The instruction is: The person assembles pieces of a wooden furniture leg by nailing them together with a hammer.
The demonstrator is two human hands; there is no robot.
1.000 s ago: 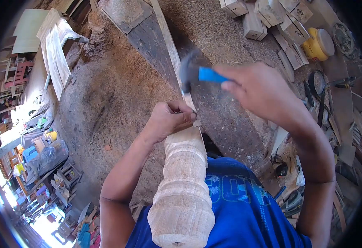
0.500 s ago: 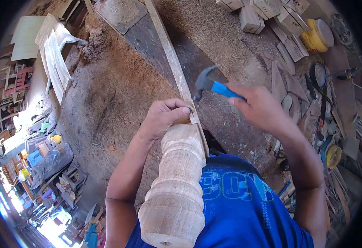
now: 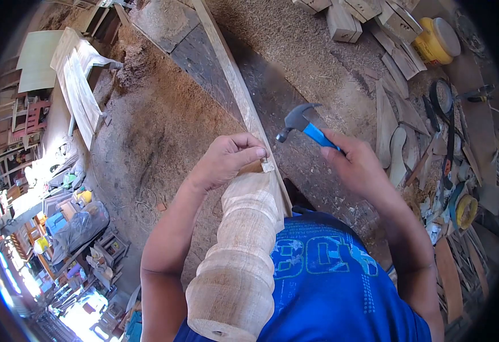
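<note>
A turned wooden leg (image 3: pixel 241 251) with rounded bulges lies against the blue shirt, its hollowed end toward the bottom of the view. Along its right side runs a long narrow wood strip (image 3: pixel 229 68). My left hand (image 3: pixel 232 159) pinches something small at the joint between leg and strip; what it is cannot be made out. A small pale wood piece (image 3: pixel 267 167) shows just below those fingertips. My right hand (image 3: pixel 355 165) grips the blue handle of a claw hammer (image 3: pixel 299 121), whose head is raised to the right of my left hand, touching nothing.
A dark plank bench (image 3: pixel 204 62) crosses beneath the strip. Sawdust covers the ground. At the upper right are wood blocks (image 3: pixel 342 25) and a yellow bucket (image 3: pixel 435 41). Pliers (image 3: pixel 479 94) and scrap wood lie at the right. Pale boards (image 3: pixel 78 82) stand at the upper left.
The hammer and my right hand have moved a little to the right, away from my left hand. My left hand keeps its pinch. The view has shifted slightly.
</note>
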